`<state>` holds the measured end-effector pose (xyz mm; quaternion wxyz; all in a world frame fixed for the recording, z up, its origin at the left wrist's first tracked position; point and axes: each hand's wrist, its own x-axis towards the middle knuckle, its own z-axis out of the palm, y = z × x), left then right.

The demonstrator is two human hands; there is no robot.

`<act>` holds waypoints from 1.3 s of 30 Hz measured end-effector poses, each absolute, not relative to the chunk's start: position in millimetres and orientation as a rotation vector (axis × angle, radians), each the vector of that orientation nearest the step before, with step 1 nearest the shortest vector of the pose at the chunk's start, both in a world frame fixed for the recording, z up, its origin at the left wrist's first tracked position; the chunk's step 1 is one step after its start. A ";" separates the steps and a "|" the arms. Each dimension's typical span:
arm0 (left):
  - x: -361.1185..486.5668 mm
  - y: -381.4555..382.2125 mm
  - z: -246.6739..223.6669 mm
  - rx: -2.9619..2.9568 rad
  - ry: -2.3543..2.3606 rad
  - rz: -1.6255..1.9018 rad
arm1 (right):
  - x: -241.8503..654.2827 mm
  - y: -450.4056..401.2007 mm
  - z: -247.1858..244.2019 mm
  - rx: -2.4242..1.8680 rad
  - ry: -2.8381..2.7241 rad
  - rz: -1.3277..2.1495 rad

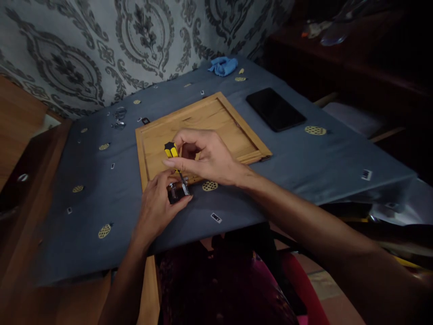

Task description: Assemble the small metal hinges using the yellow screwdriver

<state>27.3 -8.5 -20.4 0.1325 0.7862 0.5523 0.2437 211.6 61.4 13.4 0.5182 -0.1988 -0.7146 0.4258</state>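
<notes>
My right hand (209,155) pinches the yellow and black handle of a screwdriver (171,150), with the shaft slanting down toward a small shiny metal hinge (184,188). My left hand (158,203) is closed around this hinge at the near edge of a framed wooden panel (199,117), its thumb and fingers on either side. The panel lies flat on the table. Whether the screwdriver tip sits in a screw cannot be made out.
A blue-grey cloth with pineapple prints covers the table (277,180). A black tablet (275,109) lies right of the panel, and a crumpled blue cloth (223,66) is at the back. Small clear and metallic pieces (119,118) lie at the left. A patterned curtain (142,40) hangs behind.
</notes>
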 end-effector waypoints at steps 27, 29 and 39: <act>26.7 -9.3 -20.9 2.234 1.605 0.677 | 212.1 58.4 19.6 -0.496 -1.576 0.949; 27.2 -9.5 -20.6 2.217 1.616 0.668 | 211.3 59.0 16.9 -0.487 -1.613 0.958; 27.4 -7.8 -20.4 2.234 1.620 0.686 | 207.4 56.5 14.5 -0.468 -1.633 1.015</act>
